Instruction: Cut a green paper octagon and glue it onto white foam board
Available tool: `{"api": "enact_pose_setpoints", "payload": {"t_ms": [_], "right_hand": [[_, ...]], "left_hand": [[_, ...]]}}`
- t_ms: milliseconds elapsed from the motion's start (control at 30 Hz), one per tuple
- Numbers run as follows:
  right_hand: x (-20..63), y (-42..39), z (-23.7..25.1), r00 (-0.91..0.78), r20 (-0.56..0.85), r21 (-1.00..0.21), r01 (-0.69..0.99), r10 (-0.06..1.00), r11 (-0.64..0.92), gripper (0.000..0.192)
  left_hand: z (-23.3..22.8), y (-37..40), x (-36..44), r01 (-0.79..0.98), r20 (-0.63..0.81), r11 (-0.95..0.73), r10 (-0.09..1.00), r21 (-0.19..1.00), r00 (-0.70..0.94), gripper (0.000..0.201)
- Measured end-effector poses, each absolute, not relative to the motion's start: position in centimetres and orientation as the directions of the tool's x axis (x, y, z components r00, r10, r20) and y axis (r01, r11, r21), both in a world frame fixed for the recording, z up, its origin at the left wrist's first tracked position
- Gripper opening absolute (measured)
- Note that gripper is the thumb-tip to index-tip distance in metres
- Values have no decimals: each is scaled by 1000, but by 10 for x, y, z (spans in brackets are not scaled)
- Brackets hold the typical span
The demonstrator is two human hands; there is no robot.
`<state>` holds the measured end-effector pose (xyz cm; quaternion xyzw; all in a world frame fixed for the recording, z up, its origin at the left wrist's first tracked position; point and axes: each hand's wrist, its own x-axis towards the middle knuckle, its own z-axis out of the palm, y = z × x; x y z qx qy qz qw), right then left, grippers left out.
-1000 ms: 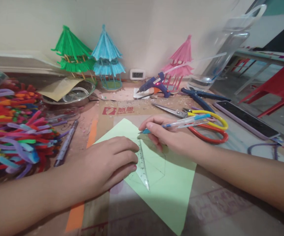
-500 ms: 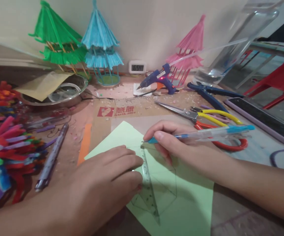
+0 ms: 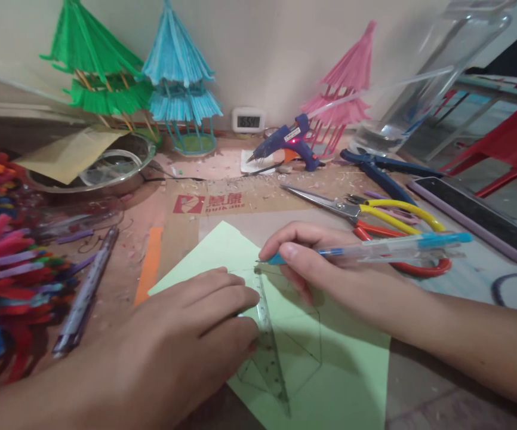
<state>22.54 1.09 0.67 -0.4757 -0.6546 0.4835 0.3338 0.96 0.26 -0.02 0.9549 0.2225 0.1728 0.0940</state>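
My left hand (image 3: 209, 334) holds a clear ruler (image 3: 273, 352) down against a pale green sheet of paper (image 3: 352, 376), its fingers bent over the ruler's left edge. Between the thumb and fingers of my right hand (image 3: 316, 257) is a blue and clear pen (image 3: 375, 247). Its tip meets the paper by the ruler's far end, and its back end points right. Thin dark lines forming a many-sided outline cross the sheet around the ruler; my hands cover part of them.
Scissors (image 3: 352, 210) with red and yellow handles lie beyond my right hand, near blue pliers (image 3: 379, 170) and a phone (image 3: 477, 215). A lit glue gun (image 3: 292, 140) rests farther back. Pipe cleaners (image 3: 8, 269) and another pen (image 3: 86, 292) lie left. Green, blue and pink pavilion models (image 3: 182, 71) stand behind.
The view has shifted a little, so things on the left sit slightly farther left. The pen's back end has swung slightly to the right; both hands keep nearly the same place.
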Motion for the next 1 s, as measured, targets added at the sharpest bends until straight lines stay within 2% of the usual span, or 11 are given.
{"api": "enact_pose_setpoints", "payload": {"t_ms": [400, 600, 767, 900, 1000], "right_hand": [[225, 12, 0, -318, 41, -919, 359, 947, 160, 25], [222, 14, 0, -281, 119, -930, 305, 952, 206, 2], [223, 14, 1, -297, 115, -911, 349, 948, 220, 7], [225, 14, 1, -298, 173, -841, 451, 939, 298, 16], [225, 14, 0, -315, 210, -815, 466, 926, 344, 16]], "left_hand": [[-4, 4, 4, 357, 322, -916, 399, 183, 859, 32], [-5, 4, 3, 348, 347, -919, 393, 188, 851, 30], [-4, 4, 4, 349, 351, -922, 387, 169, 852, 33], [-4, 5, 3, 351, 349, -922, 388, 165, 853, 35], [-4, 4, 3, 348, 339, -920, 391, 181, 856, 32]]}}
